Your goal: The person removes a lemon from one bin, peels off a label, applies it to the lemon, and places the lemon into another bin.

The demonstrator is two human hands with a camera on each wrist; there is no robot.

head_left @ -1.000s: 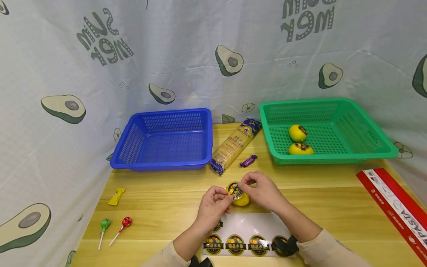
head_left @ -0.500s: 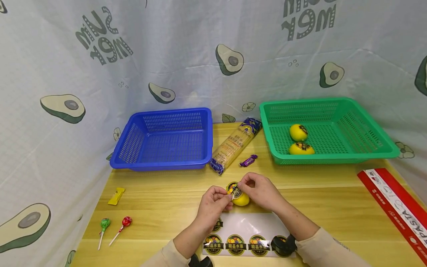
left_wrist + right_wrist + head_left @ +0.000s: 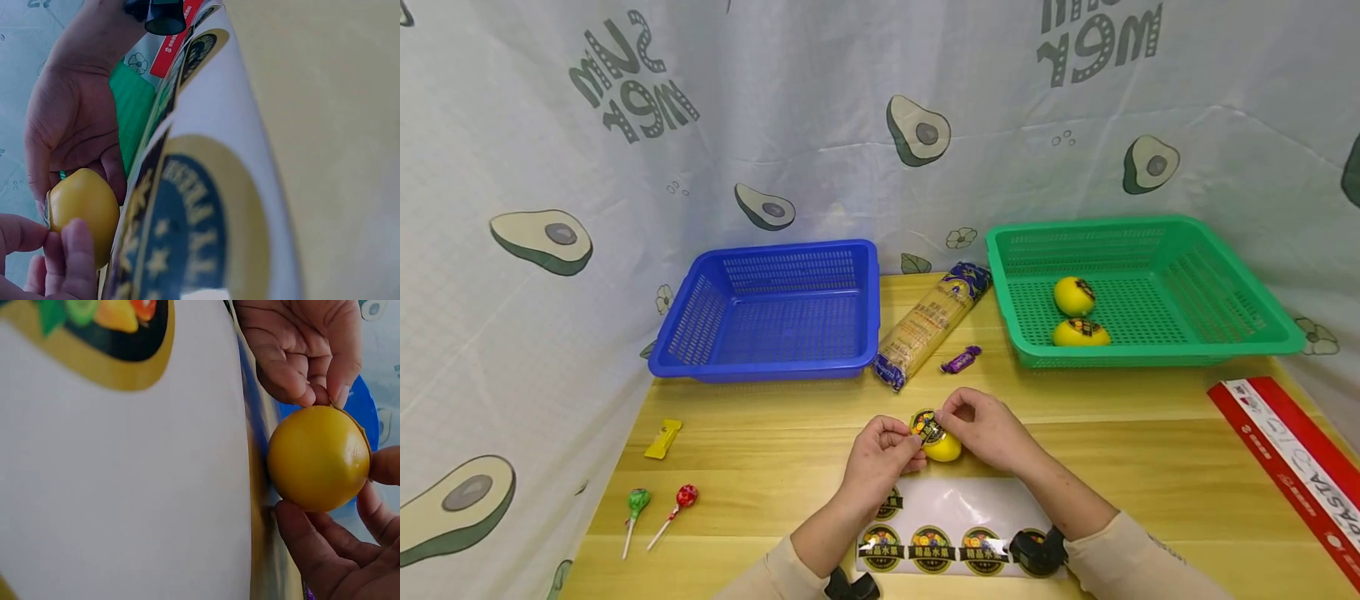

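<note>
A yellow lemon (image 3: 945, 450) is between my two hands above the table, with a round black-and-gold fruit sticker (image 3: 929, 427) on its upper left side. The thumb and fingers of my left hand (image 3: 880, 462) pinch the sticker's near left edge, close against the peel. My right hand (image 3: 992, 429) grips the lemon from the far right, its thumb on the sticker's upper edge. In the right wrist view, the right fingers (image 3: 312, 550) curl under the lemon. A sticker sheet (image 3: 958, 508) with several similar labels lies just below the hands.
Two lemons (image 3: 1080, 333) with stickers lie in the green basket (image 3: 1157, 358) at the back right. A blue basket (image 3: 763, 367) stands back left. Between them are a spaghetti pack (image 3: 932, 325) and a purple candy (image 3: 961, 360). Lollipops (image 3: 686, 497), a yellow candy (image 3: 663, 439) and a red pasta box (image 3: 1292, 475) flank the sides.
Both hands and the lemon keep nearly the same place, the left hand still at the sticker's edge. The head view has shifted slightly.
</note>
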